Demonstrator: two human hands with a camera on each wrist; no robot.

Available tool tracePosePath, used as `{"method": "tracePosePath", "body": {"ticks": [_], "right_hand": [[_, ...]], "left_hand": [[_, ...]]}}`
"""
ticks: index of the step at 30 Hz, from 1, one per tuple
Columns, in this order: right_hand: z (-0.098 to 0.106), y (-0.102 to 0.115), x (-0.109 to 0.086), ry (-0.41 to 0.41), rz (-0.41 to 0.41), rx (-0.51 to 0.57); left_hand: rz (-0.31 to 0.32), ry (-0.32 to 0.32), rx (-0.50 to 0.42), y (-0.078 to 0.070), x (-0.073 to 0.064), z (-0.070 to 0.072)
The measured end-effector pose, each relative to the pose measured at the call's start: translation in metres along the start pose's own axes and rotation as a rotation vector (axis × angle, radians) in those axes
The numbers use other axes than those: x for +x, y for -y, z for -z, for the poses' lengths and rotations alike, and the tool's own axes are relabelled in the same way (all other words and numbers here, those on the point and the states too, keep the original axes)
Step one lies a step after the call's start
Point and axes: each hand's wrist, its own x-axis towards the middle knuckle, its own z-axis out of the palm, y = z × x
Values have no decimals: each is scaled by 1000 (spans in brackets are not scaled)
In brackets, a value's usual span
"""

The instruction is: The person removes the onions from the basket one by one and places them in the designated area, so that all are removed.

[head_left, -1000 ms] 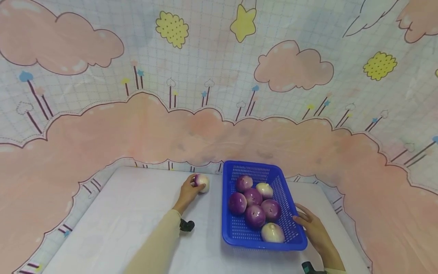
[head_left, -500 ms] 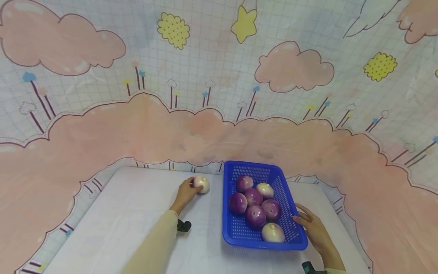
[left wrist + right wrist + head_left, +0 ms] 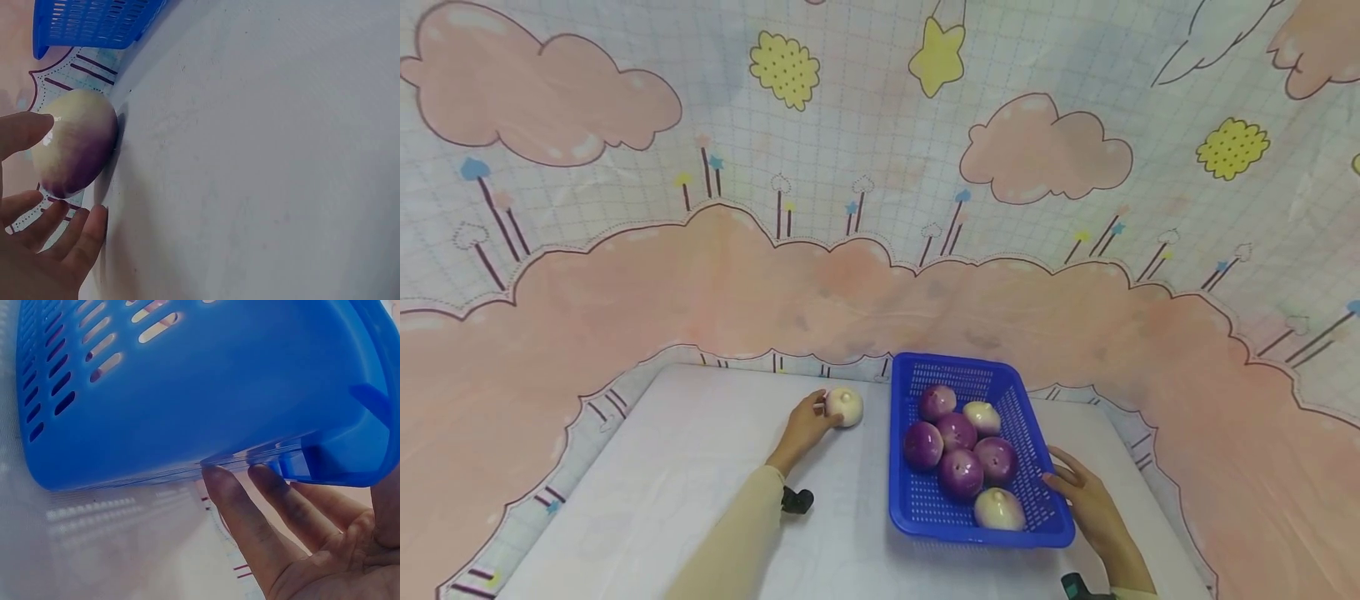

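Note:
A purple-and-white onion [image 3: 845, 407] rests on the white table left of the basket, its pale side with a small nub uppermost in the head view. My left hand [image 3: 806, 428] is beside it. In the left wrist view, the thumb overlaps the onion [image 3: 76, 140] and the loosely spread fingers [image 3: 87, 244] lie low at its side, one tip close against it. My right hand [image 3: 1092, 504] holds the right side of the blue plastic basket [image 3: 892, 467], thumb over the rim. Fingertips touch the outer wall in the right wrist view. Several onions [image 3: 961, 473] lie inside the basket.
The white table [image 3: 715, 450] ends at a patterned cloth backdrop [image 3: 737, 283] behind the basket and onion. Black wrist mounts [image 3: 797, 500] are worn on both arms.
The onion by my left hand has turned so its white nub end faces up, and the left hand has drawn slightly back to the left. The right hand and basket stay put.

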Motion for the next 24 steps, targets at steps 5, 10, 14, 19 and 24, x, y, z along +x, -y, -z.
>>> {"method": "tracePosePath", "body": {"ticks": [5, 10, 14, 19, 24], "right_hand": [[0, -2, 1, -1, -12, 1], [0, -2, 1, 1, -8, -2], [0, -2, 2, -7, -15, 4], [0, -1, 2, -3, -14, 14], [0, -1, 1, -1, -11, 3]], "left_hand": [[-21, -11, -14, 4, -5, 7], [-45, -41, -22, 1, -11, 14], [-87, -72, -42, -2, -16, 17], [-134, -97, -65, -7, -23, 21], [-194, -100, -81, -20, -30, 24]]}}
